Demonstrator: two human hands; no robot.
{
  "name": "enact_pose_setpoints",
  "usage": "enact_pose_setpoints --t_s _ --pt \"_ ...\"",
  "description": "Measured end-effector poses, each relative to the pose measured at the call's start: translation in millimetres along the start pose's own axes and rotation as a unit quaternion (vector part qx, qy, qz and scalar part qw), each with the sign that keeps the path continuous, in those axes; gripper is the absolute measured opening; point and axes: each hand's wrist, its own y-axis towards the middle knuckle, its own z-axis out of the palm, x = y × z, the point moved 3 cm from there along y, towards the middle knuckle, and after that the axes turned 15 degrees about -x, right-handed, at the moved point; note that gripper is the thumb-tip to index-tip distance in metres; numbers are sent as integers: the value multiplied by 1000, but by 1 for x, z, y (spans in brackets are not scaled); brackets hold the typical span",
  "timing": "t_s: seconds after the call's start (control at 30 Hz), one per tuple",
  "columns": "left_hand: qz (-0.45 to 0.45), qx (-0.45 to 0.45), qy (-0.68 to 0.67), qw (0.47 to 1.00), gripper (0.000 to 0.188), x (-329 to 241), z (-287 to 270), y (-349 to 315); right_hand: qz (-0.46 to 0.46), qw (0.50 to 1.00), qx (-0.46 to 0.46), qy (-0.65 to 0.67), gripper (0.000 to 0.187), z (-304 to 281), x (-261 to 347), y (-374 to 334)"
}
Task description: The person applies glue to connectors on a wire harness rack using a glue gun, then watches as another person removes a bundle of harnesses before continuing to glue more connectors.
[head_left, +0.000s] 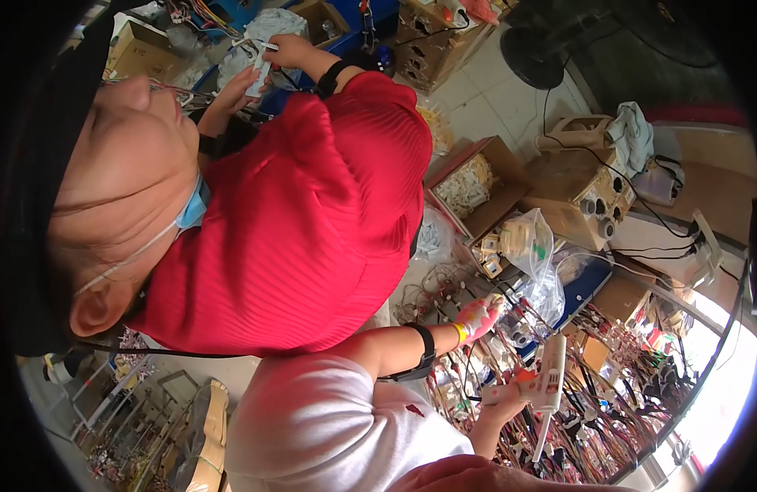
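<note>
My left hand, in a pink and white glove with a yellow cuff, reaches over a dense spread of wires. Its fingers are closed together; what they hold is too small to make out. Nearer to me and to the right, my right hand grips a white hot glue gun by its handle, with an orange part by the fingers. A pale glue stick juts from one end of the gun. Clear plastic bags lie beyond my left hand.
Close on my left, a co-worker in a red top handles a white object with both hands. A cardboard box of small white pieces stands ahead, beside a carton. A black round base and trailing cables are farther off.
</note>
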Motion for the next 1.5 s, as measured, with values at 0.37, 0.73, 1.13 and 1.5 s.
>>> enact_pose_setpoints --t_s 0.37,0.73,1.13,1.5 --pt "-82 53 -59 993 29 -2 9 12 3 1000 20 -1 39 5 -3 8" --pt "-98 57 -74 991 27 -14 17 3 8 1000 5 4 36 -4 -8 21" --pt "12 -8 21 1000 30 -23 -3 3 21 999 25 32 41 11 -4 13" --pt "-35 1 -12 999 31 2 5 7 17 999 20 27 40 7 -6 15"
